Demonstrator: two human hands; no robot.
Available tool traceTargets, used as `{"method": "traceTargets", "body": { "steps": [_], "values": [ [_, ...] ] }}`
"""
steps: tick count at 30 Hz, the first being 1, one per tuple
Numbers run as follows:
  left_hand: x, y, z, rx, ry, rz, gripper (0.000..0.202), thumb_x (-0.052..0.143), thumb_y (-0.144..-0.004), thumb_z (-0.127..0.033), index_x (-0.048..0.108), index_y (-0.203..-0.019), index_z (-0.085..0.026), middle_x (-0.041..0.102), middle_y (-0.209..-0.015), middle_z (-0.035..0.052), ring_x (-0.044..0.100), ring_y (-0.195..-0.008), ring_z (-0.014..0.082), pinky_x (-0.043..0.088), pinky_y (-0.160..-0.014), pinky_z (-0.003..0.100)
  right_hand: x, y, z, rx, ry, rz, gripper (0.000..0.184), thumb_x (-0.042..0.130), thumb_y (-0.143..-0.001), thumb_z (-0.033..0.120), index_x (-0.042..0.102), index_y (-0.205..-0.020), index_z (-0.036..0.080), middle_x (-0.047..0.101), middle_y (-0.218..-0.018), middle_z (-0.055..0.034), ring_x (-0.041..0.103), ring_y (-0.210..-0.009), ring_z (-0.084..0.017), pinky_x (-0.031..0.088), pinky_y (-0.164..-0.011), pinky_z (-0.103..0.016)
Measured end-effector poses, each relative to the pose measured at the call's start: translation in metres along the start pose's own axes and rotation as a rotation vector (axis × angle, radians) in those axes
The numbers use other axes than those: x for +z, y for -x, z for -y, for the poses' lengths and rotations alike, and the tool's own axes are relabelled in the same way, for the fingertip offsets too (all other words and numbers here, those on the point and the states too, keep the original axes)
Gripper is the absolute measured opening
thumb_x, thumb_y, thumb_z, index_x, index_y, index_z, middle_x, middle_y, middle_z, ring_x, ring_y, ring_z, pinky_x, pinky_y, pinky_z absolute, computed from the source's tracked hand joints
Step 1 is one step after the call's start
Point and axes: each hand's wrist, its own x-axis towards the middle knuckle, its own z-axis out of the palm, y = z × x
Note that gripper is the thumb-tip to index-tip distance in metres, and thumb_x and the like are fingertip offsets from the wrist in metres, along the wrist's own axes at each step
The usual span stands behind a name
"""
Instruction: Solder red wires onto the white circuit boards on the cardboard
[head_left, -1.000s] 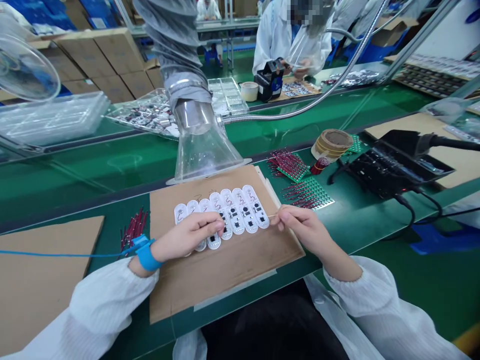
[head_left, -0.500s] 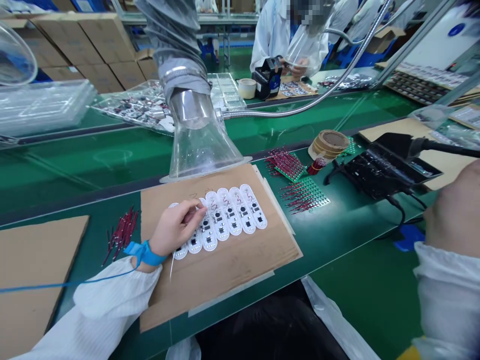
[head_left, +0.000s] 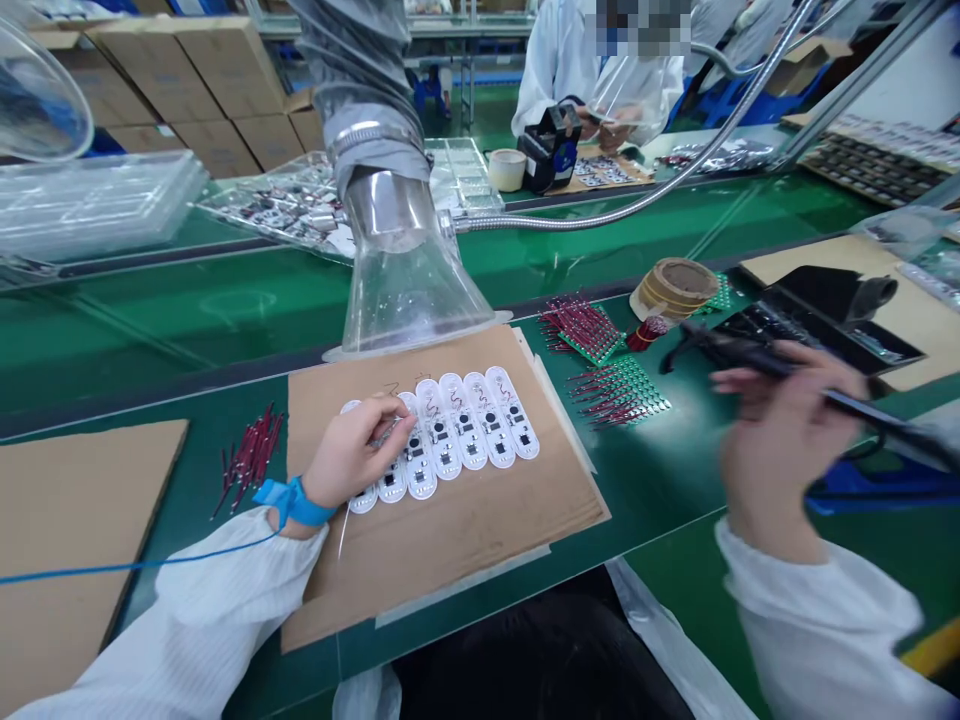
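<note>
My left hand (head_left: pixel 356 450), with a blue wrist strap, rests on a row of white oblong circuit boards (head_left: pixel 469 425) with black chips and short red wires. Its thumb and index finger are pinched together, and a thin strand of solder wire (head_left: pixel 343 532) trails out below the palm. The boards lie side by side on a cardboard sheet (head_left: pixel 480 550). At the right, my right hand (head_left: pixel 780 450), blurred by motion, is closed around a black soldering iron (head_left: pixel 761 360) that points left. A cable runs from the iron's rear end.
A clear fume hood (head_left: pixel 412 290) hangs just behind the boards. Red wires (head_left: pixel 253 450) lie at the left; green boards with red wires (head_left: pixel 626 390) lie right of the cardboard. A tape roll (head_left: pixel 675 290) and black tray (head_left: pixel 832 325) stand beyond. A co-worker (head_left: pixel 555 70) sits opposite.
My right hand has come in from the right edge and now holds the soldering iron, lifted away from the black tray. My left hand stays on the boards. The view has shifted slightly.
</note>
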Motion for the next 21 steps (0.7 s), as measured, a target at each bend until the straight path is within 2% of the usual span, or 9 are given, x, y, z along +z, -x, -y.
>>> {"method": "traceTargets", "body": {
  "steps": [1, 3, 6, 9, 13, 17, 21],
  "values": [
    [0.0, 0.0, 0.0, 0.002, 0.001, 0.007, 0.012, 0.06, -0.104, -0.028, 0.066, -0.096, -0.022, 0.043, -0.064, -0.0083, 0.043, -0.054, 0.0119, 0.036, -0.058, 0.025, 0.017, 0.022, 0.001, 0.053, -0.084, 0.099, 0.035, 0.066, -0.11, 0.06, 0.076, -0.12, 0.027, 0.078, -0.107, -0.0109, 0.082, -0.086, -0.024, 0.063, -0.071, -0.038],
    [0.001, -0.001, 0.0, 0.009, 0.008, 0.02, 0.01, 0.06, -0.104, -0.027, 0.066, -0.097, -0.022, 0.043, -0.065, -0.0083, 0.043, -0.054, 0.012, 0.036, -0.058, 0.025, 0.046, 0.058, 0.003, 0.112, -0.154, 0.255, 0.036, 0.068, -0.109, 0.061, 0.074, -0.124, 0.028, 0.08, -0.104, -0.0088, 0.081, -0.088, -0.026, 0.065, -0.07, -0.04],
    [0.002, -0.001, 0.001, 0.02, 0.014, 0.047, 0.011, 0.06, -0.105, -0.027, 0.065, -0.096, -0.023, 0.043, -0.065, -0.008, 0.044, -0.055, 0.0125, 0.038, -0.059, 0.025, 0.066, 0.083, 0.001, 0.146, -0.104, 0.362, 0.034, 0.084, -0.1, 0.052, 0.071, -0.119, 0.028, 0.079, -0.102, -0.0051, 0.079, -0.084, -0.022, 0.066, -0.075, -0.039],
    [0.003, -0.001, 0.002, 0.015, 0.009, 0.072, 0.015, 0.058, -0.107, -0.03, 0.064, -0.095, -0.023, 0.043, -0.065, -0.0075, 0.044, -0.056, 0.0132, 0.04, -0.06, 0.025, 0.065, 0.086, -0.005, 0.115, -0.052, 0.39, 0.031, 0.085, -0.099, 0.051, 0.069, -0.112, 0.027, 0.077, -0.09, -0.0025, 0.077, -0.077, -0.021, 0.064, -0.073, -0.038],
    [0.004, 0.0, 0.002, 0.008, 0.006, 0.072, 0.016, 0.058, -0.108, -0.032, 0.065, -0.097, -0.023, 0.043, -0.064, -0.0077, 0.044, -0.055, 0.0132, 0.04, -0.06, 0.025, 0.06, 0.085, -0.008, 0.145, -0.088, 0.388, 0.035, 0.074, -0.104, 0.061, 0.065, -0.101, 0.027, 0.071, -0.072, 0.0007, 0.068, -0.057, -0.018, 0.057, -0.056, -0.033],
    [0.003, -0.002, 0.001, 0.037, 0.006, 0.069, 0.014, 0.058, -0.108, -0.028, 0.065, -0.096, -0.023, 0.044, -0.065, -0.0079, 0.043, -0.055, 0.0127, 0.037, -0.058, 0.025, 0.061, 0.087, -0.006, 0.164, -0.075, 0.464, 0.039, 0.074, -0.103, 0.063, 0.066, -0.097, 0.025, 0.07, -0.068, 0.0016, 0.066, -0.053, -0.017, 0.053, -0.051, -0.029],
    [0.002, -0.004, -0.002, 0.029, 0.002, 0.084, 0.016, 0.058, -0.108, -0.029, 0.065, -0.094, -0.023, 0.045, -0.065, -0.0074, 0.044, -0.055, 0.0128, 0.036, -0.057, 0.025, 0.061, 0.088, -0.005, 0.158, -0.066, 0.518, 0.037, 0.075, -0.103, 0.061, 0.068, -0.098, 0.025, 0.072, -0.07, 0.0003, 0.069, -0.057, -0.018, 0.055, -0.053, -0.029]
  ]
}}
